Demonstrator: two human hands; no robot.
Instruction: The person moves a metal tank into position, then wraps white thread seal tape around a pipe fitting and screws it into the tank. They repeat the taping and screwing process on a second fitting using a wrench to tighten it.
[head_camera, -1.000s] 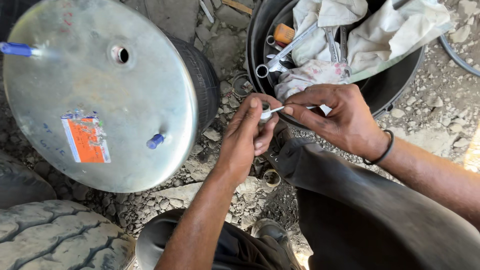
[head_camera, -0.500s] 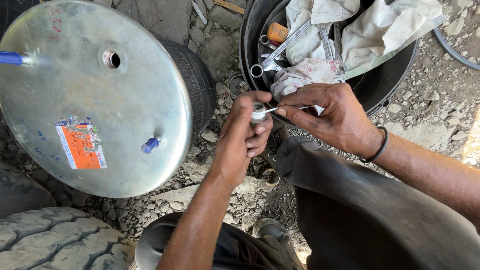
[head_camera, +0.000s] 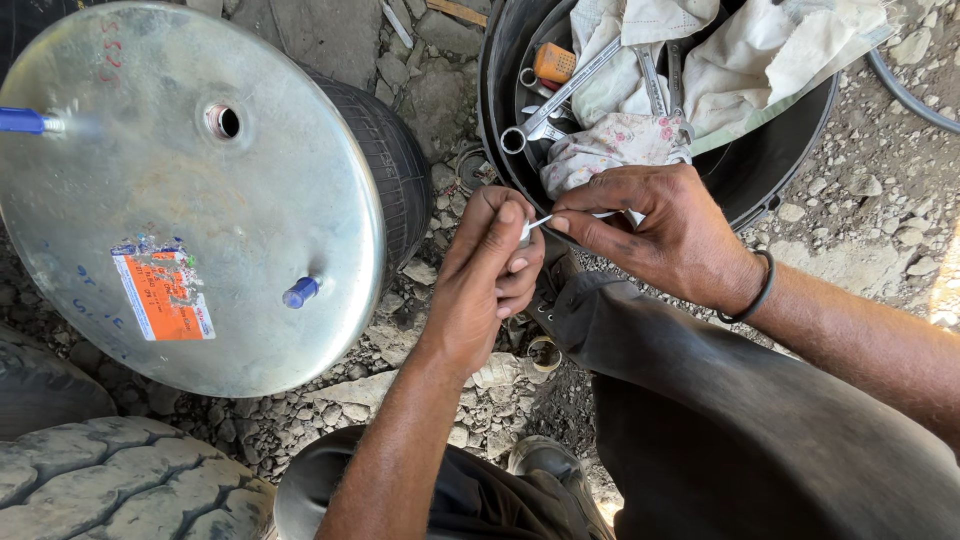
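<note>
white tape (head_camera: 541, 220) between both hands, as before

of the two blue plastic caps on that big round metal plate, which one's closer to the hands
The blue plastic cap at the round metal plate's lower right edge, beside the orange label; the other blue cap sits far left.

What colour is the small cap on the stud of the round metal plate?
Blue. The cap sits near the rim of the metal plate, clearest in the head view.

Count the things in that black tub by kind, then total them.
In the black tub:
Wrenches: 3, one long combination wrench, plus two more shafts among the cloths
Cloths: 2, one plain white, one flowered
Orange item: 1
Total: 6, counting only what shows.
</note>
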